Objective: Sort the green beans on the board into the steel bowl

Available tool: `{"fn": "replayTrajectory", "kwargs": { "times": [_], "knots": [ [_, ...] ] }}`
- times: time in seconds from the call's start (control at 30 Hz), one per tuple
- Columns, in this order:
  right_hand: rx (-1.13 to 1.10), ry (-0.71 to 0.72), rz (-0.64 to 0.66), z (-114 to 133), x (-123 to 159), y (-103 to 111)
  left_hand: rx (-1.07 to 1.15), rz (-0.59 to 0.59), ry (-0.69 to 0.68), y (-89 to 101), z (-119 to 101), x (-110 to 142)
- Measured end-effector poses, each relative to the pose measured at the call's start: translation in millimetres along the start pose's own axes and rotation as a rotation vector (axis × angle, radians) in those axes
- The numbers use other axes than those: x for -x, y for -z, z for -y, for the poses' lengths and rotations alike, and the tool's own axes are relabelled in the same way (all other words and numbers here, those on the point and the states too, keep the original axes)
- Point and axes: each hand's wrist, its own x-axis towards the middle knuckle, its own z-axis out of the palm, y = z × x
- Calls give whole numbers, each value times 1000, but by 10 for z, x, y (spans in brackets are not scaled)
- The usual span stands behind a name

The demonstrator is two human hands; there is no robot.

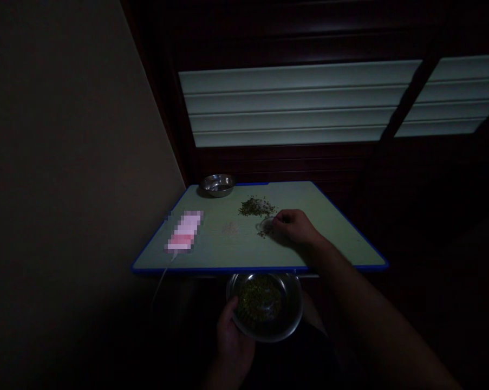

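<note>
My left hand [230, 336] grips the rim of a steel bowl [289, 319] holding small green grains, just below the near edge of a small green table with a blue rim [252, 268]. My right hand [296, 226] rests on the tabletop with its fingers curled over a small cluster of grains [263, 233]. A larger pile of green grains mixed with pale bits [255, 206] lies just beyond that hand. What the curled fingers hold is hidden in the dim light.
An empty steel bowl [217, 184] stands at the table's far left corner. A blurred pink and white flat object [184, 231] lies at the left with a white cable [163, 279] hanging off the edge. A faint pale patch [230, 228] sits mid-table. A wall stands left, shuttered windows behind.
</note>
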Motion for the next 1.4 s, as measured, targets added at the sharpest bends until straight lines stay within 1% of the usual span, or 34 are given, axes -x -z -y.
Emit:
{"fn": "replayTrajectory", "kwargs": {
  "times": [0.13, 0.23, 0.3, 0.47, 0.63, 0.7, 0.83, 0.93, 1.0, 1.07, 1.13, 1.23, 1.4],
  "knots": [
    [30, 35, 64, -6, 19, -5, -16, -14, 4, -22, -3, 3],
    [-10, 48, 133, 6, 35, -24, -9, -17, 16, -25, -5, 1],
    [-42, 44, 150, 29, 46, -29, -2, -29, 28, -20, -7, 3],
    [-126, -32, 102, 97, 70, 22, 3, -43, 48, -8, -10, 12],
    [-138, -90, 219, 84, 73, 64, 2, -42, 37, 8, -5, 4],
    [-109, -89, 203, 62, 60, 62, -2, -36, 38, 18, -6, 3],
    [-30, -39, 115, 22, 26, 54, -12, -26, 48, 22, -13, 14],
    [19, -30, 66, 11, 15, 51, -18, -46, 41, 12, -18, 20],
    [12, -34, 47, 15, 19, 40, -28, -50, 31, 9, -19, 16],
    [-41, -38, 71, 24, 29, 17, -39, -36, 31, 11, -19, 7],
    [-105, -39, 130, 34, 41, -13, -49, -29, 40, 16, -19, -2],
    [-126, -36, 184, 41, 48, -49, -54, -48, 39, 16, -24, -3],
    [-22, -57, 103, 18, 18, -40, -59, -47, 44, 0, -39, 13]
  ]
}}
